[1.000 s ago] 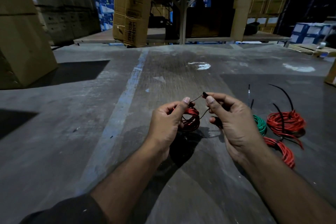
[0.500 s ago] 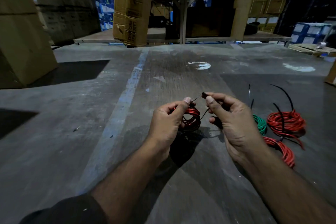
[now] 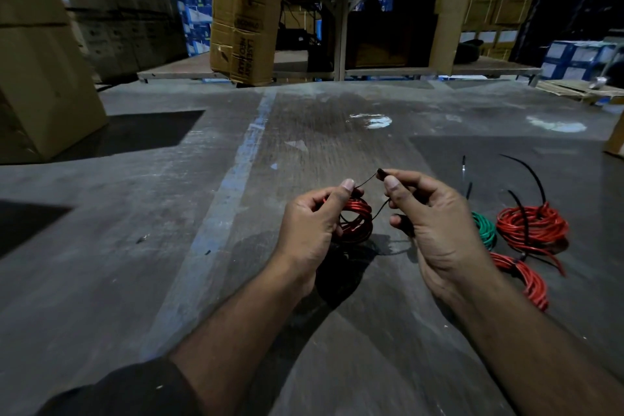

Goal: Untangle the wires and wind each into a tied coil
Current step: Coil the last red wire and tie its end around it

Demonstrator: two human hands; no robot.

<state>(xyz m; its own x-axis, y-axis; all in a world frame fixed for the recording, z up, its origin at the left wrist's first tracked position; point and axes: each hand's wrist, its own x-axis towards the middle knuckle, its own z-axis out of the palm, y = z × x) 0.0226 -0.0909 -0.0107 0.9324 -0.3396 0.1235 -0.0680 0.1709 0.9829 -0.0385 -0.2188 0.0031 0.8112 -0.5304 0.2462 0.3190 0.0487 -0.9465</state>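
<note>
Head view shows the left hand [image 3: 310,226] grasping a small red coil [image 3: 356,221] above the concrete floor [image 3: 169,246], while the right hand [image 3: 435,223] pinches the head of a black tie [image 3: 366,181] that runs from the coil. I judge the step in hand is tying this coil. Next, the tie must be threaded and pulled tight. Three tied coils [image 3: 531,224] lie on the floor at right.
</note>
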